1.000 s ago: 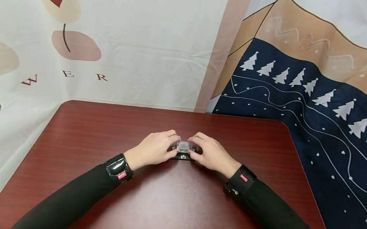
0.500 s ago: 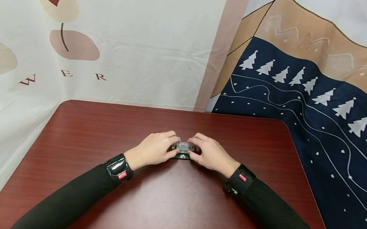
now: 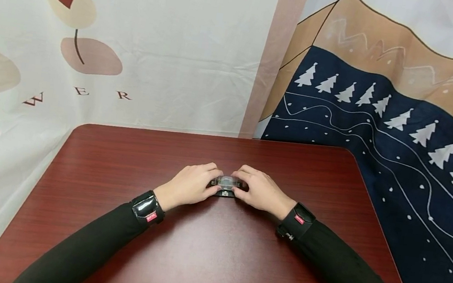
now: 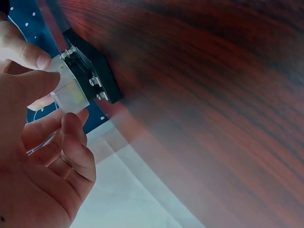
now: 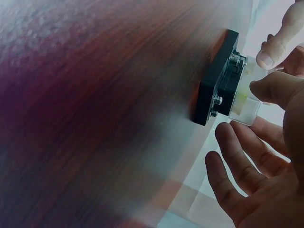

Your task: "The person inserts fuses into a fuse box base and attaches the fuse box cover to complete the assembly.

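Note:
A small device with a black base (image 3: 225,193) and metal screw terminals (image 5: 218,100) stands on the table. Its clear plastic cover (image 3: 227,181), boxy in shape, sits over the top, with something yellowish showing through in both wrist views. From the left side my left hand (image 3: 188,183) pinches the cover, thumb in front and fingers behind. Opposite it, my right hand (image 3: 265,192) pinches the other end in the same manner. In the wrist views both thumbs lie against the cover (image 4: 71,96), and the lower fingers of each hand are loosely bent, away from the black base (image 5: 209,88).
The reddish-brown wooden table (image 3: 210,255) has rounded far corners. Behind it hangs a pale cloth (image 3: 186,58) with printed flowers and letters. A dark blue cloth (image 3: 381,153) with white trees runs along the right side.
Both hands stay at nearly the same spot on the device. Between the fingers, the clear cover looks slightly lower and flatter than a second ago.

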{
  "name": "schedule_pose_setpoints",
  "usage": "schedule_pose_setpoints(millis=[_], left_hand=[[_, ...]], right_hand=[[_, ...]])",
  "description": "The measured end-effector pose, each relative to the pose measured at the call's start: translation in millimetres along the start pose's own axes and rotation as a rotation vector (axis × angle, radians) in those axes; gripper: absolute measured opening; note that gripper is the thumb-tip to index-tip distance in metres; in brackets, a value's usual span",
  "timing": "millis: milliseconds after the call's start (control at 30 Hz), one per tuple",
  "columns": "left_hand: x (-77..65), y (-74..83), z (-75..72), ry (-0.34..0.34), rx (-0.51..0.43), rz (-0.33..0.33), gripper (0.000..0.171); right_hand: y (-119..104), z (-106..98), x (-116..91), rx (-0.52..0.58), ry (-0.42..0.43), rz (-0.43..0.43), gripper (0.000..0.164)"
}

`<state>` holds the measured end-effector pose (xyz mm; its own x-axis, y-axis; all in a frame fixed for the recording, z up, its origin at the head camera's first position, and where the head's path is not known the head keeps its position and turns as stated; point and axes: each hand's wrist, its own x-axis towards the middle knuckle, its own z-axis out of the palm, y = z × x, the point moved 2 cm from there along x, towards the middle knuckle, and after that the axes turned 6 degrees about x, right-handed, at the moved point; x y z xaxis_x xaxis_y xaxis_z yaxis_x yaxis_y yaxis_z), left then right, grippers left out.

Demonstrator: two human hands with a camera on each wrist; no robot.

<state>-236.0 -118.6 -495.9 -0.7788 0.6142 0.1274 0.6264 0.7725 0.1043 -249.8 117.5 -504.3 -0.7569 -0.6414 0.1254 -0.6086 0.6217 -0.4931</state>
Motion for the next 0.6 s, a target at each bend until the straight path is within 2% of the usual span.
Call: schedule_pose_setpoints(millis=[600], left_hand=[[-0.3, 2.0, 4.5, -0.001, -0.018, -0.003, 0.035]], right_hand=[[2.6, 3.9, 0.7, -0.025, -0.015, -0.023, 0.032]])
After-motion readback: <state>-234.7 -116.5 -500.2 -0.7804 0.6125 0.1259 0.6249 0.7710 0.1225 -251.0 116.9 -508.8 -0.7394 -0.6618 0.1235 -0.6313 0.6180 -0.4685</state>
